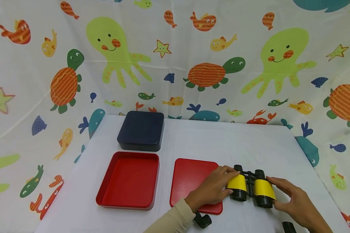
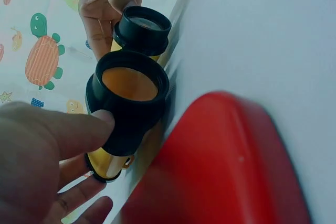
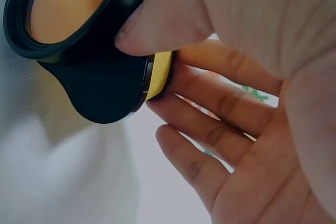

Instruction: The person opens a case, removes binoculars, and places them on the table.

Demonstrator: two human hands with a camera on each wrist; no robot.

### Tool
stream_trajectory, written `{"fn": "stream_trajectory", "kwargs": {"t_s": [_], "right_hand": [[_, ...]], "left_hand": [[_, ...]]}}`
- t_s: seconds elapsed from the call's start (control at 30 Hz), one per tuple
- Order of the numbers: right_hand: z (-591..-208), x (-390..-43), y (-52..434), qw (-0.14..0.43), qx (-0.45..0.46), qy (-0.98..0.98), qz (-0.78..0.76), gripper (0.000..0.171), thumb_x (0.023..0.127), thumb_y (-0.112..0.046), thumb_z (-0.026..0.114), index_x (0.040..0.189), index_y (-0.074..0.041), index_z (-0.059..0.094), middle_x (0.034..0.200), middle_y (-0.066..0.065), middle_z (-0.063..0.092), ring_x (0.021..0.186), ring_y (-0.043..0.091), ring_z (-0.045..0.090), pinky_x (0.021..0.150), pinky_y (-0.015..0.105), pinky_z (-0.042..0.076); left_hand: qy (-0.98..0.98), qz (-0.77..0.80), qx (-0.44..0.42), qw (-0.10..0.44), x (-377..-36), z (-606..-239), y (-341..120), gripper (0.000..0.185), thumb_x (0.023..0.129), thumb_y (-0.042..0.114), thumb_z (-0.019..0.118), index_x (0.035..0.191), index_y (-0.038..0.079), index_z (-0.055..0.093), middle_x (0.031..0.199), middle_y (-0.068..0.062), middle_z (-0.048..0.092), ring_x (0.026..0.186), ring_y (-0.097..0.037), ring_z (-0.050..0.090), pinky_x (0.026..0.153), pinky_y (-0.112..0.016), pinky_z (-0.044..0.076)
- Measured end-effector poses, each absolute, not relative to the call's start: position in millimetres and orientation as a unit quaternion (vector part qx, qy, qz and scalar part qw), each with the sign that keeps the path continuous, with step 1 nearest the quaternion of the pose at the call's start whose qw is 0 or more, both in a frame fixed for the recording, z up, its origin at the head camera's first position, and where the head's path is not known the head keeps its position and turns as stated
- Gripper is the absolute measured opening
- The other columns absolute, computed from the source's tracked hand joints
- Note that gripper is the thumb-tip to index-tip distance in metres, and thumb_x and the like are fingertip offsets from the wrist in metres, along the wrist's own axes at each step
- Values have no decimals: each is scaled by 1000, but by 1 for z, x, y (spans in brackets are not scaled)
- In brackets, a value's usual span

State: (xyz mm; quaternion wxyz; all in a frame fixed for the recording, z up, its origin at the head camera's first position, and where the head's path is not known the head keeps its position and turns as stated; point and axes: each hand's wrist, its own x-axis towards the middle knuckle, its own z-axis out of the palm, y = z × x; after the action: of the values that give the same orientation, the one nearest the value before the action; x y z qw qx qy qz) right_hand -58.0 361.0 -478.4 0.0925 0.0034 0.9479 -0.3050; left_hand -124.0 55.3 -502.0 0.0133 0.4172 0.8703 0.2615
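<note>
Yellow and black toy binoculars stand on the white worktop at the near right, just right of a flat red lid, their wide lens ends facing the near edge. The left hand grips the left barrel, its fingers curled round the yellow band and thumb on the black lens rim, as the left wrist view shows; the forearm lies across the near corner of the red lid. The right hand holds the right barrel, with the thumb pressed on the black rim and the fingers curved along the yellow band in the right wrist view. An open red tray sits left of the lid, apart from it. A dark navy box rests at the far side, behind the tray. A sea-creature patterned cloth hangs as backdrop around the worktop.
</note>
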Motion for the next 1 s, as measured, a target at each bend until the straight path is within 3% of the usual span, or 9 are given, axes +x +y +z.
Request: {"fn": "stream_trajectory", "kwargs": {"t_s": [0.23,0.53,0.63,0.77,0.87,1.0], "right_hand": [[-480,-59,366,107,1,945,-309,84,77,-6,84,154,-2,52,152,27,55,136,56,53,104,63,48],[-472,-64,365,122,-3,941,-316,86,80,-5,84,157,0,48,155,32,49,139,59,45,106,73,41],[-463,-64,358,106,-10,947,-304,84,83,-10,85,158,-5,47,155,31,49,138,59,45,103,79,41],[-445,-67,340,61,-36,957,-283,76,91,-29,86,157,-10,51,152,27,54,135,57,50,96,84,43],[-430,-73,321,29,-72,957,-279,72,93,-38,83,154,-12,55,149,23,59,133,54,54,95,83,47],[-412,-81,299,9,-117,951,-286,68,94,-38,82,153,-16,58,148,18,62,133,49,57,97,79,50]], "left_hand": [[876,253,410,27,-123,-500,58,66,102,30,73,162,24,46,153,8,55,139,-10,52,118,-26,44],[878,252,404,53,-124,-494,55,66,102,34,72,162,25,46,160,7,51,146,-13,50,121,-30,43],[883,243,397,66,-126,-488,51,68,102,39,71,163,28,44,165,8,47,150,-14,46,123,-33,44],[886,249,384,78,-129,-478,41,70,102,42,70,164,31,41,169,9,41,153,-15,42,122,-37,45],[884,269,376,76,-130,-469,29,70,102,40,70,165,29,41,170,7,41,154,-16,40,122,-40,46],[883,286,366,63,-129,-454,13,71,102,39,70,165,25,41,171,5,40,154,-18,41,121,-43,46]]}}
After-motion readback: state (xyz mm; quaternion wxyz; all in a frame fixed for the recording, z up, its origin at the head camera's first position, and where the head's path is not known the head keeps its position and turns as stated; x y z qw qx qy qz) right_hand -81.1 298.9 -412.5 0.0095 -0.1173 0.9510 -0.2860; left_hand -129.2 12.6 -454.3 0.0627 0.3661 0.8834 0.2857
